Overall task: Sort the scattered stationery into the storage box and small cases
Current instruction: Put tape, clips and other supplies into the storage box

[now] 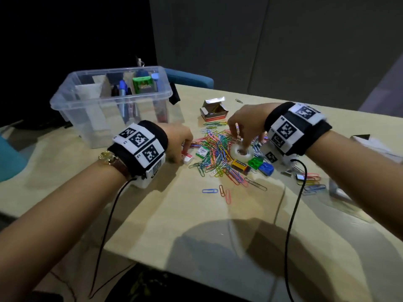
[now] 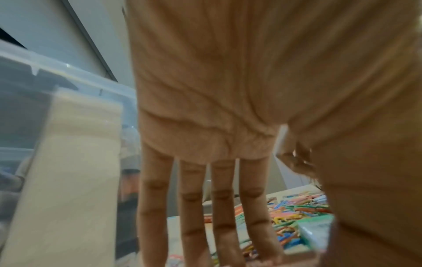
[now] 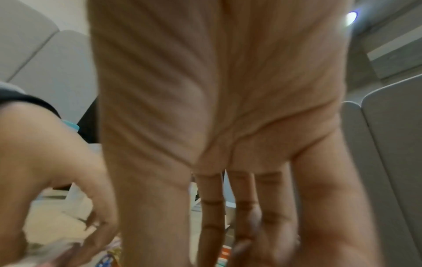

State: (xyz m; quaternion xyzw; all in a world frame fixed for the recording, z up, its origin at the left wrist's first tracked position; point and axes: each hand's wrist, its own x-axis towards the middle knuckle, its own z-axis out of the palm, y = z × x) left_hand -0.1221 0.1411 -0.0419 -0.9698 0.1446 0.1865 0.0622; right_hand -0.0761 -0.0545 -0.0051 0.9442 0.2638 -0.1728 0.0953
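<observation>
A heap of coloured paper clips (image 1: 216, 149) lies mid-table. A white tape roll (image 1: 242, 154) rests on its right side. My right hand (image 1: 243, 147) reaches down with a fingertip inside the roll's hole and pinches its rim; the right wrist view is blurred, with finger and thumb meeting low (image 3: 246, 249). My left hand (image 1: 185, 149) pinches a small white and red box (image 1: 188, 159) at the heap's left edge, seen between fingertips and thumb (image 2: 297, 256). The clear storage box (image 1: 65, 99) stands back left, holding pens and a green item. An open small cardboard case (image 1: 213, 111) sits behind the heap.
A small green box (image 1: 201, 151), a yellow box (image 1: 239, 166), a green sharpener (image 1: 255, 162) and a blue sharpener (image 1: 266, 168) lie around the tape. Loose clips (image 1: 222, 191) lie nearer me, more at the right (image 1: 314, 182). A blue chair (image 1: 192, 78) stands behind the table.
</observation>
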